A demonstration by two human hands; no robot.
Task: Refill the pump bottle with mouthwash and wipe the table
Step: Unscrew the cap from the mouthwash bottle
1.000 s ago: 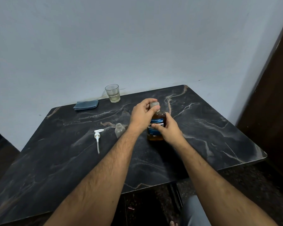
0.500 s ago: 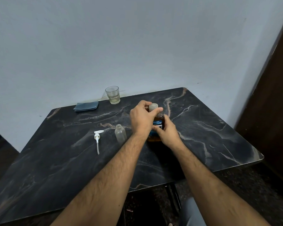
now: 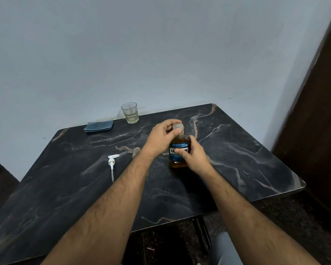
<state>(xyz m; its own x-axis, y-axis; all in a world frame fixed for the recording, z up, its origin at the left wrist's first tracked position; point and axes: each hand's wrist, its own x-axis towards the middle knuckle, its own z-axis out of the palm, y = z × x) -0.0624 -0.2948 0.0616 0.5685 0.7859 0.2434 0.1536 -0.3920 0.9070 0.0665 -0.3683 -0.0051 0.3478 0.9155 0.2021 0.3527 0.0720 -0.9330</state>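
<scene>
An amber-filled clear plastic mouthwash bottle (image 3: 179,150) is seen standing upright on a black marble-patterned desk (image 3: 237,159), near the middle of the desk and somewhat toward its far edge. The bottle's body is gripped by the right hand (image 3: 194,156), with the thumb pressed across a blue label; white lettering beginning "LIS" and ending "E" can be made out, the middle letters being hidden by the thumb, and the smaller print cannot be read. The grey screw cap (image 3: 178,128) at the top of the bottle is clamped between the curled fingers and thumb of the left hand (image 3: 163,137).

A small clear empty pump bottle (image 3: 136,150), its neck open, is partly hidden behind the left wrist, just beside the mouthwash bottle on its left. A white plastic pump head with a long dip tube (image 3: 112,165) is laid flat on the desk farther toward the left edge, apart from the bottle it belongs to.

Near the far edge, against a pale blue-grey wall (image 3: 161,54), a clear drinking glass (image 3: 130,112) holding a little pale liquid is stood upright. A folded blue-grey cloth (image 3: 99,125) is laid just beside it, toward the far left corner.
</scene>
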